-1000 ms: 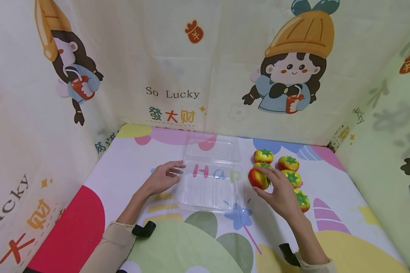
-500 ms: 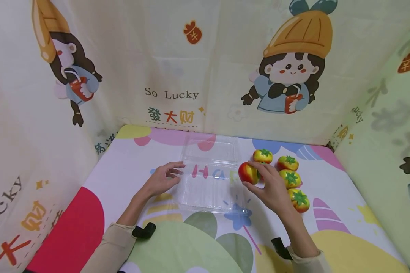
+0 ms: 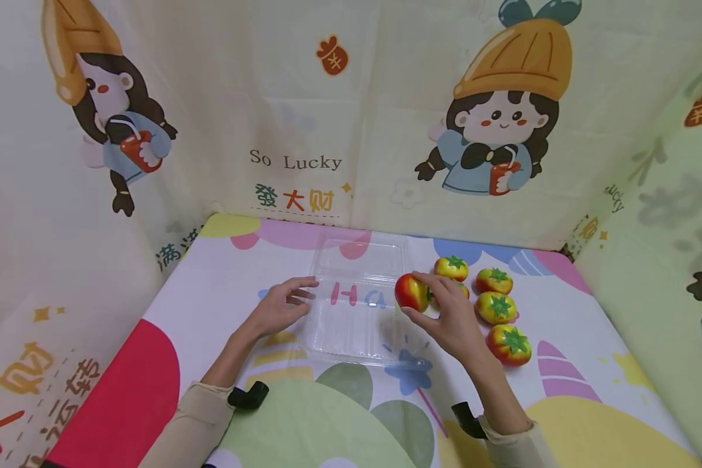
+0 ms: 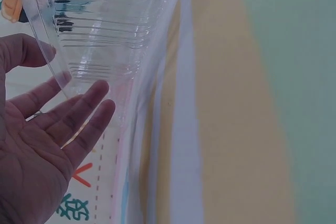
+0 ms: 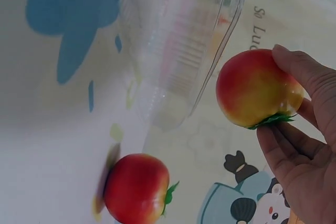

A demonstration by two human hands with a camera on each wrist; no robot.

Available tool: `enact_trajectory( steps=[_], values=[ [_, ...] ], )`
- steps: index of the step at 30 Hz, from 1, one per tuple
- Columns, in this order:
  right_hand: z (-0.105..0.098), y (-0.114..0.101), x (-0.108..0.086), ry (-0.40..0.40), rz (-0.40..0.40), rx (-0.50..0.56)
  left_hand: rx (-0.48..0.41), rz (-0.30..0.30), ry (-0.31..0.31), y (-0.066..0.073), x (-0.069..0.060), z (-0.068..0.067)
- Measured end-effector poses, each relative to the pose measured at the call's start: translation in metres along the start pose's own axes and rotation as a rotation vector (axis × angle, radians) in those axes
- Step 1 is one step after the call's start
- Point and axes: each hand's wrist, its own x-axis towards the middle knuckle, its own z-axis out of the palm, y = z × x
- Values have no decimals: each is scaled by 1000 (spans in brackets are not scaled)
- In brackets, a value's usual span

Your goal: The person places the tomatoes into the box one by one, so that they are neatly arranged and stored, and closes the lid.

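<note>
In the head view my right hand [image 3: 453, 322] pinches a red and yellow tomato [image 3: 411, 292] over the right edge of a clear plastic clamshell box [image 3: 351, 335]. The right wrist view shows thumb and fingertips around the held tomato [image 5: 254, 87], its green leafy top turned toward the fingers. My left hand [image 3: 282, 305] is at the box's left edge, fingers loosely extended. In the left wrist view the left hand [image 4: 58, 124] has its thumb and fingers close to the box wall [image 4: 100, 40]; whether they touch it I cannot tell. The box lies unfolded, its lid [image 3: 359, 257] behind.
Several more tomatoes [image 3: 496, 307] sit on the table to the right of the box, one partly hidden behind my right hand. A patterned cloth [image 3: 187, 286] covers the table. Printed curtains [image 3: 380, 130] stand close behind it and along both sides.
My right hand has carried the tomato leftward, away from the other tomatoes to the box's right edge. The left hand stays in place.
</note>
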Motion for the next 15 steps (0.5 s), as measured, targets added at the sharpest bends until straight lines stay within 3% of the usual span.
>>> enact_trajectory(
  steps=[15],
  values=[
    [16, -10, 6, -8, -27, 44, 7, 16, -1, 5, 0, 4]
  ],
)
